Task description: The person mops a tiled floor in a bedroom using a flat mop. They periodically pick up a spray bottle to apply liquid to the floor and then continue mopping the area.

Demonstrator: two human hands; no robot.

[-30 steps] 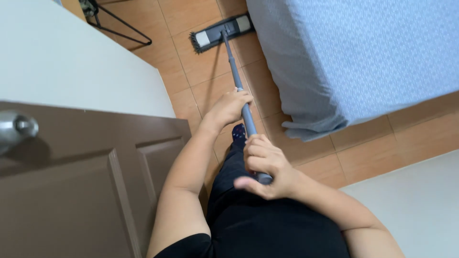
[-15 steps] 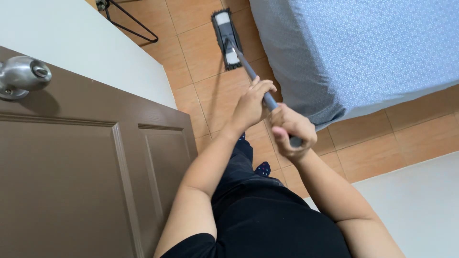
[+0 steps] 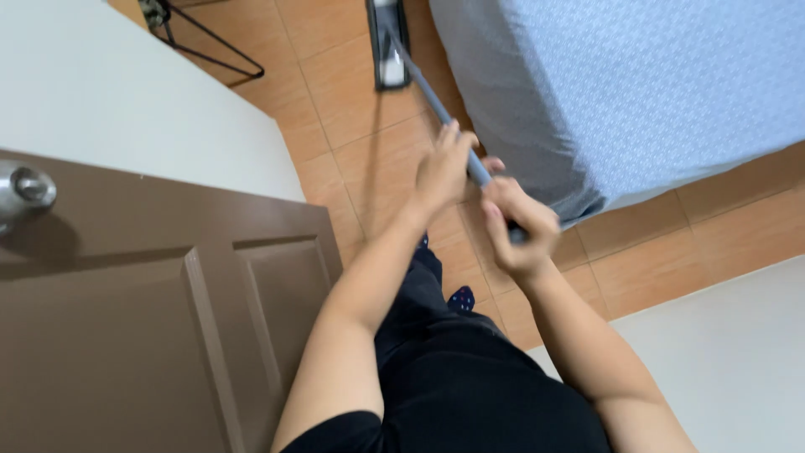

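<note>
Grey flat mop (image 3: 423, 80) — slanted, floor-bound

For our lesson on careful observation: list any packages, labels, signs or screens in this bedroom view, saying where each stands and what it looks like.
None show: no package, label, sign or screen.
In view instead: the left hand and right hand grip a grey mop handle above the tiled floor, beside a blue-sheeted bed and a brown door.

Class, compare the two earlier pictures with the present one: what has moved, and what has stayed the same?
The flat grey mop head has turned from crosswise to lengthwise and slid further away along the orange tiled floor, beside the blue-sheeted bed. Unchanged: left hand and right hand both keep their grip on the grey mop pole; the brown panelled door stays put.
</note>
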